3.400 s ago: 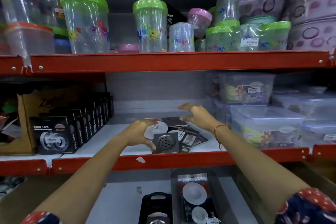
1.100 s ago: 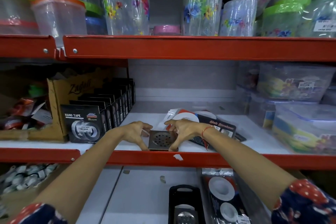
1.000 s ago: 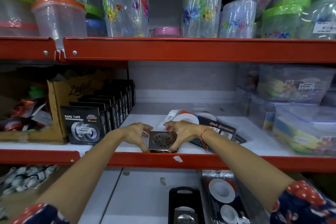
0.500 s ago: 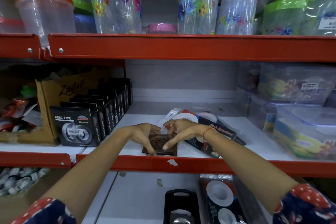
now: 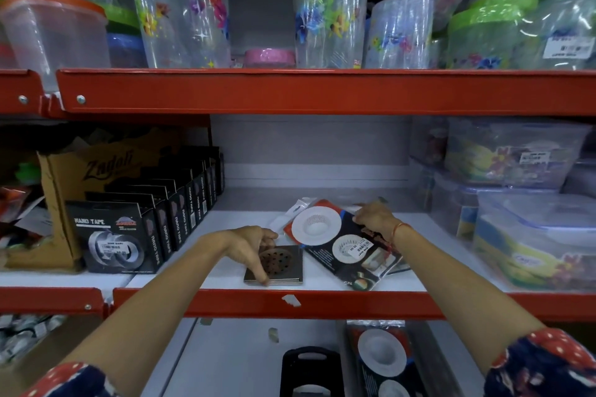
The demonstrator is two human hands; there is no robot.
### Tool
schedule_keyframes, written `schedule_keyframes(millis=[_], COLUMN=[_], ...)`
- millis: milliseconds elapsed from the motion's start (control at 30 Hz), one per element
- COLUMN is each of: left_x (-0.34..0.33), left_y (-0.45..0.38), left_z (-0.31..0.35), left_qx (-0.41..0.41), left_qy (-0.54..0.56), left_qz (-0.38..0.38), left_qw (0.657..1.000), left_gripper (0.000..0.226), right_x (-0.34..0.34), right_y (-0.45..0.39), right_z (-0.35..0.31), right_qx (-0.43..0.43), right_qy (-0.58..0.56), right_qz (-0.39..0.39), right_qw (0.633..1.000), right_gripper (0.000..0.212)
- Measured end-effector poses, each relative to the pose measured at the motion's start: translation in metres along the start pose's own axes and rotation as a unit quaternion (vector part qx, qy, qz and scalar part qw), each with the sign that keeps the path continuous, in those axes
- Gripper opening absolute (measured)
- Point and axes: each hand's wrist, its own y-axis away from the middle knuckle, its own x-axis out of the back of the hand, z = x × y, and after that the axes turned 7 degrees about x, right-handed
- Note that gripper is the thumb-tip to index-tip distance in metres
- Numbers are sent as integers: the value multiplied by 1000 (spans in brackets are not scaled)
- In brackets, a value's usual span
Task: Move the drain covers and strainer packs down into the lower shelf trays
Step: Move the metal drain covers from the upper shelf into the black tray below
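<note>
A small stack of square metal drain covers (image 5: 283, 267) lies at the front of the middle shelf (image 5: 213, 277). My left hand (image 5: 248, 245) rests on its left side, thumb at the front edge, fingers over the top. To its right lie strainer packs (image 5: 342, 245) with white round strainers on dark cards. My right hand (image 5: 374, 217) pinches the far right edge of the top pack. On the lower shelf, a black tray (image 5: 311, 371) and a clear tray (image 5: 429, 361) holding a strainer pack (image 5: 380, 354) show at the bottom.
Black nano tape boxes (image 5: 129, 235) line the left of the middle shelf beside a cardboard box (image 5: 80, 177). Clear lidded containers (image 5: 522, 219) fill the right. The red shelf rail (image 5: 290, 301) runs across the front. Plastic jars (image 5: 329, 10) stand on the upper shelf.
My right hand has left the drain covers and moved right and back onto the strainer packs. My left hand stays on the drain covers.
</note>
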Motion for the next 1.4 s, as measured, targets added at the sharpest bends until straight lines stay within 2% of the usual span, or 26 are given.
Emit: schedule_keyframes(millis=[133, 233, 300, 433, 633, 733, 900, 1033, 1133, 1233, 1400], left_x=[0, 3, 6, 10, 9, 14, 12, 4, -1, -1, 1], left_y=[-6, -14, -20, -32, -37, -36, -30, -27, -27, -27, -27], left_z=[2, 11, 22, 39, 43, 42, 43, 34, 31, 36, 41], left_qx=[-10, -27, -39, -51, -66, -68, -44, -13, -4, -4, -1], left_qy=[26, 48, 58, 66, 97, 105, 49, 30, 22, 23, 16], left_qz=[12, 29, 29, 16, 47, 57, 41, 35, 29, 18, 6], left_qw=[1000, 998, 997, 996, 992, 991, 997, 999, 999, 1000, 1000], left_gripper=[111, 110, 111, 110, 106, 109, 111, 113, 113, 113, 117], right_x=[12, 25, 32, 45, 48, 46, 48, 62, 68, 67, 64], right_y=[0, -5, -7, -4, -8, -5, -5, 6, 13, 18, 19], right_z=[9, 25, 37, 54, 59, 49, 44, 59, 72, 77, 83], right_qx=[-49, -65, -87, -112, -103, -84, -89, -103, -106, -114, -127], right_qy=[-176, -243, -276, -287, -263, -293, -289, -283, -283, -256, -238], right_qz=[19, 40, 35, 23, 80, 72, 75, 96, 82, 61, 34], right_qw=[983, 967, 957, 951, 956, 950, 950, 949, 950, 958, 962], right_gripper=[28, 38, 36, 24, 25, 23, 24, 17, 22, 7, 8])
